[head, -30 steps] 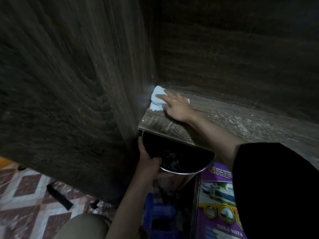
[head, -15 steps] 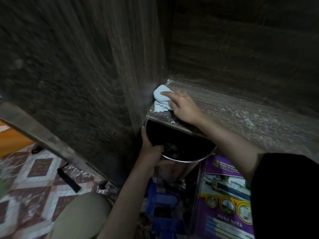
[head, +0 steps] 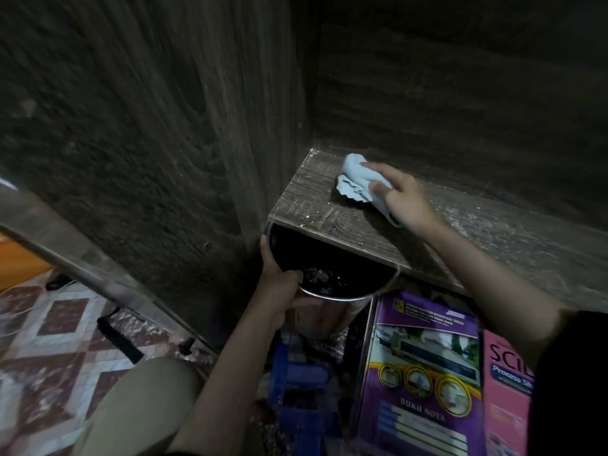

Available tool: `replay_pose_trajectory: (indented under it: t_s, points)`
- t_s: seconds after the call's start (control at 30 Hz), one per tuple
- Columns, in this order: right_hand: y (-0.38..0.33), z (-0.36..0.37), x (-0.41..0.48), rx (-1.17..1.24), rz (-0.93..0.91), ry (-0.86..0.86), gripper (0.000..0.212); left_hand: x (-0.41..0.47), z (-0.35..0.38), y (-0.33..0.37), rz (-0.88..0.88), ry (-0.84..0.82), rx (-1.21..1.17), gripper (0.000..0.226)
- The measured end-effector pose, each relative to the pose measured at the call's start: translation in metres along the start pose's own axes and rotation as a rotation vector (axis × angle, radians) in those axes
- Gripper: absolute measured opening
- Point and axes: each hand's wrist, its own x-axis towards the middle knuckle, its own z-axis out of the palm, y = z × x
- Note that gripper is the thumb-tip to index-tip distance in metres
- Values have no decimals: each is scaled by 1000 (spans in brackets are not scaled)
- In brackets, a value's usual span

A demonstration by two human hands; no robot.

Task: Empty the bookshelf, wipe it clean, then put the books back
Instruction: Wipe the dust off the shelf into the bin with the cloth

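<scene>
Nearest, knee (head: 141,406): bent, in khaki cloth, at the lower left above the patterned floor tiles (head: 49,324).
Sleeve (head: 572,383): black, on the right arm, covering the lower right corner of the view.
Books: a purple book (head: 424,373) marked "BUKU NOTA" and a pink book (head: 506,390) lie side by side below the shelf board, covers up, off the shelf (whether they rest on the floor or on a lower board, I cannot tell).
Blue plastic item (head: 296,383): just left of the purple book, too dark to make out.
Left hand (head: 283,291): gripping the rim of the metal pot, thumb inside, fingers curled under the outside.
Metal pot (head: 345,291): shiny outside, dark inside with a few pale crumbs, held just under the front edge of the shelf board at its left end.
Shelf board (head: 312,209): dark woodgrain, bare of books, with pale dust (head: 493,225) across the stretch to the right of the hand.
Right hand (head: 404,202): fingers stretched out fairly straight, pressing the cloth down on the board.
Cloth (head: 355,179): pale blue-white, crumpled, near the back left corner of the board.
Side panel (head: 148,126): upright dark wood left of the board.
Back panel (head: 460,93): dark wood behind the cloth.
</scene>
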Motion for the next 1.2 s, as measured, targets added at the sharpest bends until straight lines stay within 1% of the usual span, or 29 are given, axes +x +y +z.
replay_pose_trajectory:
  t_s: [0.07, 0.13, 0.17, 0.27, 0.3, 0.33, 0.37, 0.4, 0.43, 0.5, 0.57, 0.6, 0.67, 0.7, 0.77, 0.8, 0.83, 0.87, 0.9, 0.93, 0.97, 1.0, 1.07, 1.13, 1.2]
  points:
    - [9, 7, -5, -300, 14, 41, 41, 0, 0, -1, 6, -5, -11, 99]
    - [11, 29, -24, -499, -70, 47, 42, -1, 1, -1, 12, -8, -17, 98]
    - [8, 42, -37, -554, -130, 43, 43, -1, 1, 0, 16, -9, -11, 97]
    - [0, 64, -71, -534, -351, -12, 44, -1, 2, 0, 21, -12, 11, 96]
    - [-2, 63, -76, -483, -410, -84, 43, -2, 2, 0, 18, -13, 13, 97]
    - [-6, 57, -75, -411, -431, -143, 43, -2, 2, 0, 15, -16, 12, 97]
    - [-8, 48, -68, -341, -423, -175, 42, -2, 2, 0, 13, -18, 8, 97]
    - [-10, 41, -59, -290, -400, -155, 42, -2, 2, 0, 10, -16, 3, 97]
    - [-11, 34, -45, -273, -368, -87, 41, -2, 2, 0, 9, -15, -1, 97]
    - [-9, 27, -15, -287, -238, -9, 41, -1, 2, 0, 1, -13, -3, 98]
    - [-12, 32, 6, -352, -125, -27, 42, 0, 2, 0, -4, -10, -1, 99]
    - [-13, 40, 12, -390, -104, -53, 43, 1, 2, 0, -4, -8, -2, 100]
    - [-20, 59, 11, -494, -151, -125, 46, 2, 2, 0, -3, -14, -7, 99]
    - [-25, 67, 6, -543, -209, -165, 48, 2, 2, 1, 0, -17, -4, 99]
    - [-34, 75, -8, -571, -337, -246, 50, 0, 3, 1, 8, -25, 9, 97]
    - [-39, 71, -14, -562, -395, -313, 50, 1, 2, 0, 12, -27, 8, 96]
    - [-47, 61, -17, -553, -428, -415, 50, 1, 2, -1, 16, -25, 4, 96]
    - [-54, 47, -18, -533, -428, -536, 51, 2, 1, -2, 20, -16, 1, 96]
    - [-61, 32, -15, -492, -382, -651, 53, 3, 1, -2, 23, -2, 4, 97]
    - [-69, 17, -10, -436, -298, -728, 55, 4, 0, -3, 25, 11, 11, 98]
    - [-73, 4, -2, -371, -205, -736, 57, 4, 0, -3, 25, 15, 18, 98]
    - [-73, -4, 7, -309, -124, -674, 58, 5, 0, -2, 26, 11, 17, 98]
    - [-67, -5, 26, -246, -42, -449, 57, 3, 1, 0, 26, -13, -11, 96]
    - [-53, 4, 44, -279, -25, -245, 55, 3, 0, 0, 15, -32, -20, 95]
    - [-41, 18, 59, -363, -76, -134, 52, 6, -1, -1, 11, -41, -13, 93]
